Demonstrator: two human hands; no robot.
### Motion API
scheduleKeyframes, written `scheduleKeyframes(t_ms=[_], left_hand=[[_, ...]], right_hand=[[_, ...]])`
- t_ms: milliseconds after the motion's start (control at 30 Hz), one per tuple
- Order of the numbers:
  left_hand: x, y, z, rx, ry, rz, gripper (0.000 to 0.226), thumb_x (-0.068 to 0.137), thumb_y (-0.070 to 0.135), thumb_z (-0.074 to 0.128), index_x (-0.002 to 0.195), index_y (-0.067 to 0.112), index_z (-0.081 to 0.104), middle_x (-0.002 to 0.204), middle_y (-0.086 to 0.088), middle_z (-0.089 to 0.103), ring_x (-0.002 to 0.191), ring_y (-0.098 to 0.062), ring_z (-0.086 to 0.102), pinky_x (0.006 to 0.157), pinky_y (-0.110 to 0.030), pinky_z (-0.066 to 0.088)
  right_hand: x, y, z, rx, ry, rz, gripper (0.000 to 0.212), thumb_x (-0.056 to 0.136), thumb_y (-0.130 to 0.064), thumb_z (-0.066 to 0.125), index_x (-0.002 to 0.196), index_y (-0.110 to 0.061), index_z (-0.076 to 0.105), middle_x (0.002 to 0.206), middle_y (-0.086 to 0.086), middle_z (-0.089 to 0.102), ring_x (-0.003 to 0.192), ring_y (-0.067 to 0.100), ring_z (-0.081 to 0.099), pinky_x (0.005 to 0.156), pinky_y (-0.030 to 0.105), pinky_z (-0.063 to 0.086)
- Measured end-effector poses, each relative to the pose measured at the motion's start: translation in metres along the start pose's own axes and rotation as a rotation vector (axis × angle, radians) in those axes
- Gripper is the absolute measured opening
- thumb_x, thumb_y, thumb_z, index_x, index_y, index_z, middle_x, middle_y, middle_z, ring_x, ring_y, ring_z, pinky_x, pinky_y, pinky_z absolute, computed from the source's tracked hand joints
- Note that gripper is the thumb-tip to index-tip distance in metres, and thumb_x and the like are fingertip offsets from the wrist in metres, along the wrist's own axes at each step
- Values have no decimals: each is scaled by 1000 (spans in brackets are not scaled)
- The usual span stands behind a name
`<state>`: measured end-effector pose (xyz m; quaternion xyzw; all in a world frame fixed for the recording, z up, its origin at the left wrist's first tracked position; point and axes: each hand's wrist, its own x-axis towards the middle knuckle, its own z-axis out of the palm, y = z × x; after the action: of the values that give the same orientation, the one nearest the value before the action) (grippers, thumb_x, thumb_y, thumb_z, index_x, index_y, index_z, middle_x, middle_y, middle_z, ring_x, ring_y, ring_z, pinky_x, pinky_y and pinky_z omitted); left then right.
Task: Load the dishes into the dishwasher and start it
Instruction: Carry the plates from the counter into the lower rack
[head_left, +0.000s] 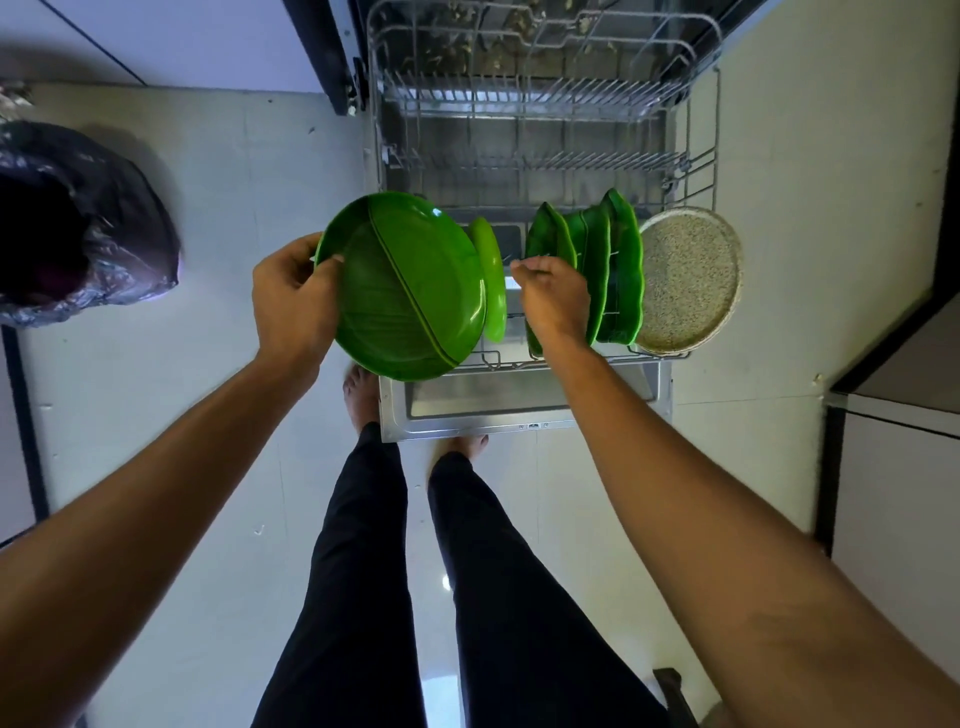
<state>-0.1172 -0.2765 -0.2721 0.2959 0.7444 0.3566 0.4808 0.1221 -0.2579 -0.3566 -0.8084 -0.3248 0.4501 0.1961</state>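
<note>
The dishwasher's lower rack (704, 156) stood pulled out, loading partway done. A black bin bag (104, 223) sat on the floor, far left. The large green plate (410, 291) hung tilted at the rack's near left corner, its rim gripped by the left hand (296, 299), thumb on its face. Next, I reckoned, it wanted turning on edge into the free slot. The speckled plate (685, 280), leaf-shaped dishes (613, 270) and small green plate (493, 275) stood racked. The right hand (553, 299), loosely curled and empty, hovered between them, in the way.
</note>
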Motion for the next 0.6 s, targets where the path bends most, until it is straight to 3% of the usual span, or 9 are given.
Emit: scheduleKeyframes(t_ms=[67,133,200,300,433,600], left_hand=[[0,7,7,13,-41,9,31,91,5,52,93,29,71,80,9,70,74,-5,65,69,-25,56],[0,17,17,20,-98,21,27,94,5,52,102,24,70,86,9,70,77,-2,65,69,-22,54],[3,26,28,20,-146,25,27,96,5,51,113,18,68,93,7,70,79,0,66,68,-18,53],[4,43,48,18,-198,22,26,98,3,50,110,18,67,91,7,70,75,2,66,68,-18,53],[7,59,70,21,-235,37,25,99,3,51,98,24,65,89,4,71,73,-2,67,66,-19,55],[35,74,68,189,-235,75,18,96,13,53,102,29,60,95,-9,72,79,-25,69,67,-35,57]], right_hand=[[-9,-10,-15,207,-104,55,24,91,-40,69,102,-19,71,96,0,75,81,16,71,74,33,59],[-19,-26,-31,343,-251,119,19,97,-37,63,103,-20,67,90,-1,73,71,13,70,65,29,60],[-23,-33,-39,318,-306,88,14,98,-33,61,99,-21,69,88,0,73,68,10,71,59,27,59],[-18,-37,-49,235,-213,-8,11,96,-19,65,92,-14,74,97,17,75,85,29,72,79,45,59],[-4,-45,-67,190,-130,-42,14,94,-16,66,99,-7,75,92,12,75,84,27,70,80,40,56],[17,-64,-72,190,-195,-23,9,94,-24,65,87,-26,72,91,4,75,79,20,70,71,32,56]])
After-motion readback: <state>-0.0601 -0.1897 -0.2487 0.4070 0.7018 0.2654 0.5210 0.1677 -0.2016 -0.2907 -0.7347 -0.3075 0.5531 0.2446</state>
